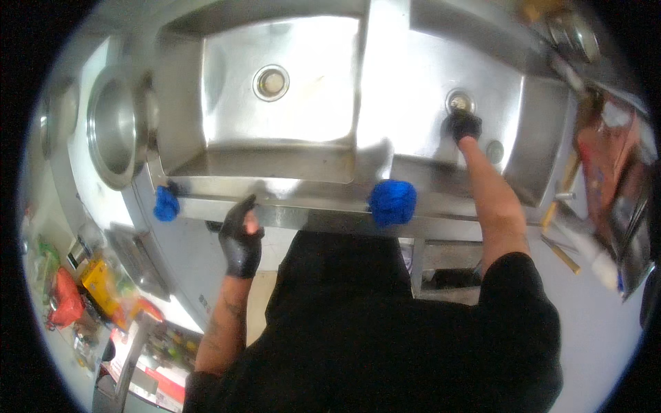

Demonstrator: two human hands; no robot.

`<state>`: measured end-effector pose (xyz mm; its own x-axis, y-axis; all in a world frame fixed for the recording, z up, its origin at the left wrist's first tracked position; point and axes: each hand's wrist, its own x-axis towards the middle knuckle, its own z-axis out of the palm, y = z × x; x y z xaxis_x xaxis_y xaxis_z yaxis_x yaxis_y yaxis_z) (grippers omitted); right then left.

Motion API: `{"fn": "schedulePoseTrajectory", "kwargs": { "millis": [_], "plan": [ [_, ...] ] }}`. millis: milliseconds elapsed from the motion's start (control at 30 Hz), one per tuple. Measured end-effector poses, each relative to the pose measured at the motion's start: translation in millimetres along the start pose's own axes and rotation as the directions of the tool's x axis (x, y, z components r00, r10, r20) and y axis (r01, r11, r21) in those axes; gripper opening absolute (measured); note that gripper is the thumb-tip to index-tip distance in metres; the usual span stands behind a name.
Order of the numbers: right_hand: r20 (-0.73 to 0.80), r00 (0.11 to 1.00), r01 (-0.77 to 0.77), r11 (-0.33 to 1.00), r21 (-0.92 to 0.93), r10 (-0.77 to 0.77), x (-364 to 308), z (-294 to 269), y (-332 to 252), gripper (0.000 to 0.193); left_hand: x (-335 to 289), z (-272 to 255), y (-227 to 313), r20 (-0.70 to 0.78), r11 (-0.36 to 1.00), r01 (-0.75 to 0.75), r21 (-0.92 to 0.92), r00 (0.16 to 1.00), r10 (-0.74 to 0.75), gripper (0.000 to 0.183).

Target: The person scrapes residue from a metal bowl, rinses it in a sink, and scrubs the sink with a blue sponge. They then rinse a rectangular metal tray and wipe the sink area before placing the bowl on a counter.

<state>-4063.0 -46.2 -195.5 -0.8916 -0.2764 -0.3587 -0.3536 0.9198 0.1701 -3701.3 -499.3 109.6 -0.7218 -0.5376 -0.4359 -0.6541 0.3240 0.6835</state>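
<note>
Two steel sink basins lie before me. My right hand (465, 124), in a black glove, reaches into the right basin (475, 65) and is at the near side of its drain (459, 102). Its fingers point away from me and are hidden, so I cannot tell what they grip. My left hand (241, 237), also in a black glove, hovers by the front edge of the left basin (282, 117) with fingers stretched and nothing in it. Some bare skin shows near its thumb. A blue scrunched cloth (392, 202) sits on the front rim between the basins.
Another blue cloth (166, 203) rests at the rim's left end. A round steel bowl (116, 127) stands left of the sink. The left basin has its own drain (271, 82). Red and yellow packages (100, 286) crowd the lower left; long-handled tools (561, 255) lie at right.
</note>
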Motion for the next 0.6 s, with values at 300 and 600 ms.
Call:
{"fn": "schedulePoseTrajectory", "kwargs": {
  "millis": [300,600],
  "plan": [
    [-0.111,0.978,-0.125,0.923,0.364,0.176,11,31,31,0.027,144,77,28,0.655,0.894,-0.295,0.337,0.756,0.003,0.034],
    [-0.126,0.905,0.171,-0.079,0.982,0.406,-46,-78,16,0.013,202,149,10,0.962,0.631,-0.734,0.253,0.257,-0.088,0.028]
  ]
}}
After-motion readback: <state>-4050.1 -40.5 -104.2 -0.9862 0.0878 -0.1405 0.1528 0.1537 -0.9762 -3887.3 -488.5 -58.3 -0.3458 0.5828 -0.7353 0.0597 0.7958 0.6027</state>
